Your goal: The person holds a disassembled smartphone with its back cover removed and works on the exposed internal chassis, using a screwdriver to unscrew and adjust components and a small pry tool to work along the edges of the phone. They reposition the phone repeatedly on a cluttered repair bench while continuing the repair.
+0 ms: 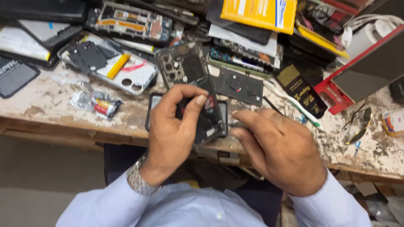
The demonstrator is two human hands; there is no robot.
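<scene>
At the far left of the worn workbench a small plastic packet with red and yellow contents is seen, and behind it an opened white phone shell. The left hand is closed around a dark opened phone — thumb and fingers pinching its upper edge, above the bench's front edge. Just beside it, the right hand is loosely curled, fingertips close to the phone's right side; whether anything is held cannot be told. Further right, tweezers are laid.

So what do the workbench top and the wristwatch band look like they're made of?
Workbench top: seemingly wood under worn, flaking pale paint, with brown patches showing through. Wristwatch band on the left hand: likely metal, judging by its silvery, linked look.
</scene>
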